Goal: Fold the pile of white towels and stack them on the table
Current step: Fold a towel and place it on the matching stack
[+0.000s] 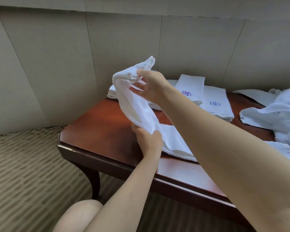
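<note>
A white towel [137, 108] hangs between my two hands above the left end of the reddish wooden table [99, 129]. My right hand [151, 87] pinches its raised upper end, with the corner sticking up above the fingers. My left hand [148, 139] grips the towel lower down, near the tabletop. The towel's lower part lies flat on the table under my right forearm. Folded white towels with purple emblems [201, 96] are stacked at the back of the table. A loose pile of unfolded white towels [278, 114] lies at the right.
A beige panelled wall [57, 64] runs close behind the table. Striped carpet [23, 173] covers the floor to the left. The table's front edge and curved leg [94, 180] are near my knee [79, 215].
</note>
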